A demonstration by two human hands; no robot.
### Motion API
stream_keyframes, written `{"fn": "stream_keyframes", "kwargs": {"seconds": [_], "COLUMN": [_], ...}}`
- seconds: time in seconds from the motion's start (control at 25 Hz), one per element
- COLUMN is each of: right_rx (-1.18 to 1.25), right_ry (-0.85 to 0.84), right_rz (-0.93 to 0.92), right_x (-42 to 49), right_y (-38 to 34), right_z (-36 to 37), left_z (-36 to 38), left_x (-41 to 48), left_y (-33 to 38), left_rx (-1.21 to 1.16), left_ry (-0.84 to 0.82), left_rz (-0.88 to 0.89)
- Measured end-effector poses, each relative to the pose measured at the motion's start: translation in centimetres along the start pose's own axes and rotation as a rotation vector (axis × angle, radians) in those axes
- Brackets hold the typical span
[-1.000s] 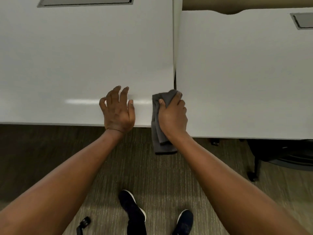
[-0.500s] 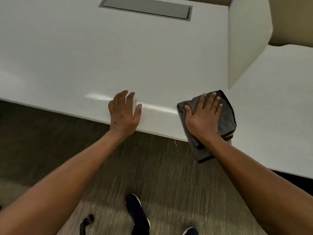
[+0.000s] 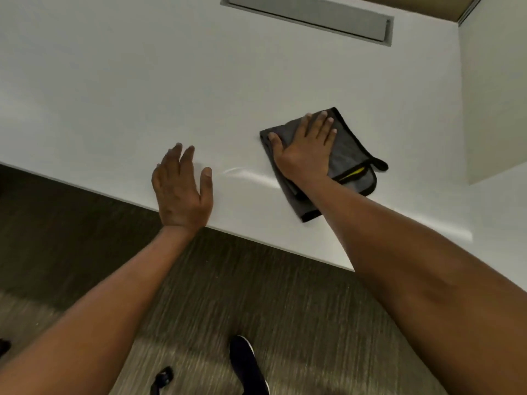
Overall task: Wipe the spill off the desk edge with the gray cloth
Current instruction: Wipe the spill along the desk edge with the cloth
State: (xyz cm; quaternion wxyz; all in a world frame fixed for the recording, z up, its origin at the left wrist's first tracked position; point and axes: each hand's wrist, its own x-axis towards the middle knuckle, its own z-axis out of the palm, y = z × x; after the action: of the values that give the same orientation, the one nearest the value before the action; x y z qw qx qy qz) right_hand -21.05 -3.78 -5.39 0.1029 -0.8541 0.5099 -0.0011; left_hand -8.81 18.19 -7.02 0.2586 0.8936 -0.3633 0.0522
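The folded gray cloth [image 3: 346, 155], edged in black with a yellow tag, lies flat on the white desk [image 3: 142, 95] a little in from its front edge. My right hand [image 3: 305, 149] presses down on the cloth with fingers spread flat. My left hand [image 3: 181, 189] rests palm down on the desk right at the front edge, fingers apart and holding nothing. A shiny streak [image 3: 245, 173] shows on the desk between the two hands; I cannot tell whether it is liquid or glare.
A gray cable hatch [image 3: 308, 15] is set into the far side of the desk. A white divider panel [image 3: 496, 95] stands at the right. Below the edge are striped carpet [image 3: 256, 295], my dark shoe [image 3: 246, 363] and a small black caster [image 3: 162, 377].
My right hand went from gripping the cloth hanging over the edge to pressing it flat on the desk, farther in. The view swung left. My left hand stayed at the edge.
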Motion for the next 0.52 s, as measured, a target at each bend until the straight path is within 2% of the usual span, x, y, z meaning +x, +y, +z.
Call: {"fn": "stream_keyframes", "kwargs": {"seconds": [0.12, 0.24, 0.4, 0.52], "right_rx": [0.003, -0.044, -0.106, -0.115], "right_ry": [-0.052, -0.122, -0.111, -0.066], "right_rz": [-0.157, -0.398, -0.662, -0.681], "right_x": [-1.2, -4.7, -9.9, -12.1], "right_y": [-6.6, -9.5, -5.9, 0.2], "right_z": [1.0, 1.7, 1.8, 1.7], "left_z": [0.1, -0.3, -0.8, -0.8], "left_x": [-0.1, -0.3, -0.4, -0.4], "left_y": [0.2, 0.3, 0.4, 0.4], "left_rx": [-0.017, -0.062, -0.075, -0.031], "left_ry": [0.041, 0.047, 0.005, -0.036], "left_rz": [-0.009, -0.02, 0.007, 0.006]}}
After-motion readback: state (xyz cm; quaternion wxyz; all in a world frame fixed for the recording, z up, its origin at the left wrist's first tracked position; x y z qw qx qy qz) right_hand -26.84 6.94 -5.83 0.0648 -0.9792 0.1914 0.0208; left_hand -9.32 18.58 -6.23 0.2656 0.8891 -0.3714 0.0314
